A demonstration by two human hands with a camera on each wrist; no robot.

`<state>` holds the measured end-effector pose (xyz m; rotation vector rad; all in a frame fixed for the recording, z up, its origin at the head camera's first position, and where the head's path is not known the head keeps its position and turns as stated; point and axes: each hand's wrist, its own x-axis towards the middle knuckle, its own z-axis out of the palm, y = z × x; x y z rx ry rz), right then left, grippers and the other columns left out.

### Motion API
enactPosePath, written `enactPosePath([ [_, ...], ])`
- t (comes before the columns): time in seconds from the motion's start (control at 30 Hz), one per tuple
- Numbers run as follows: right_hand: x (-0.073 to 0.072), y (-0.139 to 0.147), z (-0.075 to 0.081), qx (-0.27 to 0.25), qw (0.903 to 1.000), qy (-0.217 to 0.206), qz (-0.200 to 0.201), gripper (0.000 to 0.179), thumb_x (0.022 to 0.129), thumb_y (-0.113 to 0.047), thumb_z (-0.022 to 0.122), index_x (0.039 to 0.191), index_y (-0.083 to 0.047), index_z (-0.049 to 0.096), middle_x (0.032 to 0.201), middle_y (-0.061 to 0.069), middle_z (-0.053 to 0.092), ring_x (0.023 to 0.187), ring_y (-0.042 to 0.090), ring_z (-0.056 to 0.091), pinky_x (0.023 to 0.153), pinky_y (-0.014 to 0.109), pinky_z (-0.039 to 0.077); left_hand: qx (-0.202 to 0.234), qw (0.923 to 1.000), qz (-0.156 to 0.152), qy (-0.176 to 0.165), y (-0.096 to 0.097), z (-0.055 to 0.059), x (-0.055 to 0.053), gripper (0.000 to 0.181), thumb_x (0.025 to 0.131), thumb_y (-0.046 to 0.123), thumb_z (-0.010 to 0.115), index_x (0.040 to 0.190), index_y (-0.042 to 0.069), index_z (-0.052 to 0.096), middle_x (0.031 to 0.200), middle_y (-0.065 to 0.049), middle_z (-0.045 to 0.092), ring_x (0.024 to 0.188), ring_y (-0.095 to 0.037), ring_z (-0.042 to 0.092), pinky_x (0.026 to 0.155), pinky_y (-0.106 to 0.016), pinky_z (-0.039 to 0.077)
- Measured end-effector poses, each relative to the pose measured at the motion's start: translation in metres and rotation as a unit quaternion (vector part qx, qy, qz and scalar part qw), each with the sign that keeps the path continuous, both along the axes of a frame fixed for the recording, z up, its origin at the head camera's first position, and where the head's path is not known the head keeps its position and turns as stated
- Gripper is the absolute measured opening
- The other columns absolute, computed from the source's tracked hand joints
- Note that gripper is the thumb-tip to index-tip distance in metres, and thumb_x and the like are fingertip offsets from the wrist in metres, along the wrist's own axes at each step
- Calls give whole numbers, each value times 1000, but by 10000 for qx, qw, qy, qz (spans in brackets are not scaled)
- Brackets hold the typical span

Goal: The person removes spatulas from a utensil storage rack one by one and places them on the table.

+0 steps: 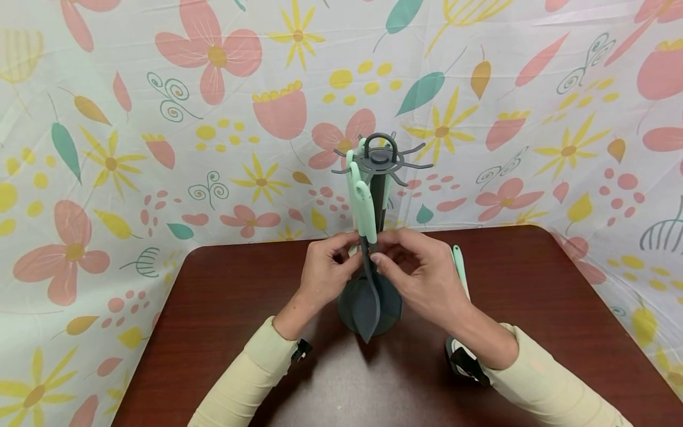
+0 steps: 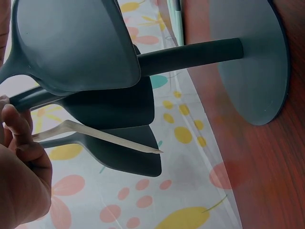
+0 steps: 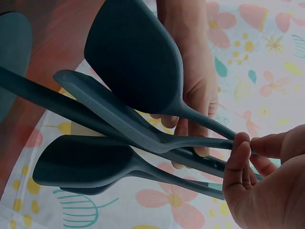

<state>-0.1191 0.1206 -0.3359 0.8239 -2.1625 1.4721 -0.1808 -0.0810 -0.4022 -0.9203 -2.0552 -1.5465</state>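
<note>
"Fingers of the right hand: thumb and forefinger nearly meeting, pinched on at least one slim dark-grey utensil shaft."

"And the left hand?"

"Fingers bent in from the opposite side, close by the shafts. Whether they grip one, cannot tell."

"Position of the utensils?"

"Rounded mint-green handles just above the fingers; broad dark-grey utensil heads below. Dark-grey upright stand with a spoked top, its post between the two hands."

"Farther out?"

"Another slender mint-green handle, right of the right fingers, over the reddish-brown wood-grain tabletop."
</note>
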Motion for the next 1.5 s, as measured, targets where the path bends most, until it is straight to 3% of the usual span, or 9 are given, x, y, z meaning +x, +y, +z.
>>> enactPosePath([
  [0.57, 7, 4, -2, -4, 10000, -87, 40, 29, 94, 2, 79, 115, -16, 76, 93, -3, 74, 76, 11, 71, 61, 25, 59, 5, 10000, 54, -76, 2, 1, 0, 22, 97, 6, 78, 117, 15, 80, 61, 4, 62, 45, -6, 53, 44, -27, 47],
  [0.87, 14, 8, -4, -137, 9997, -106, 150, 31, 91, 9, 78, 114, -11, 75, 94, -1, 74, 76, 13, 71, 62, 27, 59, 82, 9998, 44, -203, 3, 1, 1, 21, 97, 20, 81, 118, 18, 81, 69, 5, 70, 46, -7, 53, 45, -28, 46],
  [1.0, 17, 11, -3, -125, 9997, -96, 166, 31, 91, 9, 78, 114, -11, 75, 95, -2, 73, 77, 13, 71, 63, 27, 60, 125, 9997, 92, -208, 4, 1, 2, 22, 95, 15, 83, 117, 15, 81, 68, 4, 69, 46, -9, 54, 45, -28, 46],
  [1.17, 21, 15, -3, -159, 9997, -147, 114, 30, 90, 10, 78, 112, -10, 75, 93, -1, 73, 76, 13, 70, 65, 26, 59, 138, 9995, 163, -252, 4, 1, 3, 24, 93, 14, 84, 117, 12, 81, 63, 2, 65, 47, -10, 54, 46, -27, 46],
  [1.5, 31, 26, -5, -95, 9995, -283, -102, 28, 90, 10, 78, 109, -10, 75, 93, 0, 74, 78, 13, 71, 67, 26, 60, 90, 9995, 159, -270, 4, 0, 2, 23, 96, 22, 82, 118, 17, 82, 64, 5, 66, 48, -9, 53, 48, -28, 46],
])
